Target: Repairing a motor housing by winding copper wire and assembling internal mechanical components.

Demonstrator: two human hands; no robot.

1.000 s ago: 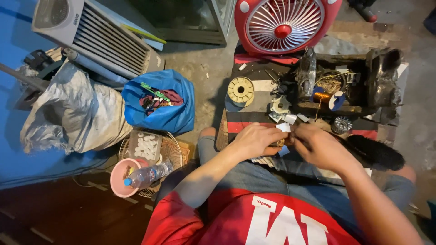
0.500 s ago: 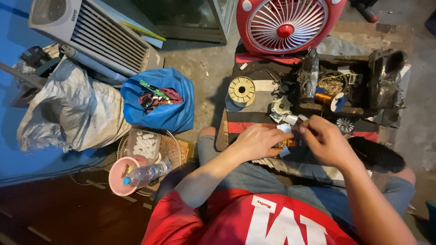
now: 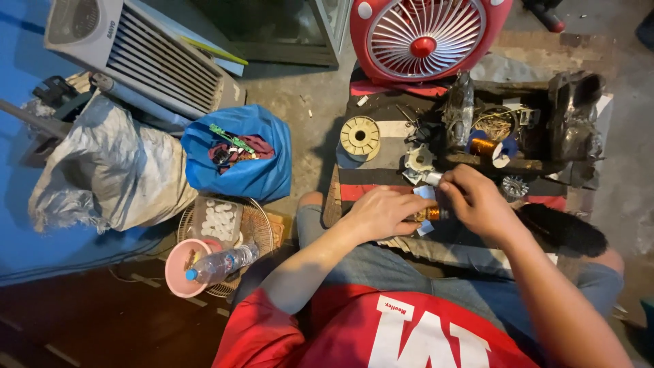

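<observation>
My left hand (image 3: 381, 212) grips a small copper-wound coil (image 3: 429, 214) over my lap, with white paper strips under it. My right hand (image 3: 477, 201) pinches a small white piece at the coil's top end, its fingers closed on it. Both hands meet just in front of a low striped work board (image 3: 381, 187). On the board lie a cream empty wire spool (image 3: 360, 136), a white plastic motor part (image 3: 419, 159), another copper coil (image 3: 482, 146) and dark metal motor housings (image 3: 575, 112).
A red fan (image 3: 424, 37) stands behind the board. A blue bag (image 3: 238, 153) of parts, a grey sack (image 3: 109, 170) and a white air-conditioner unit (image 3: 136, 48) lie left. A pink bowl (image 3: 178, 262) with a plastic bottle (image 3: 221, 262) rests on a fan grille. A black brush (image 3: 562, 228) lies right.
My right hand has lifted slightly up and right off the coil's end, pulling the small white piece. My left hand stays on the coil.
</observation>
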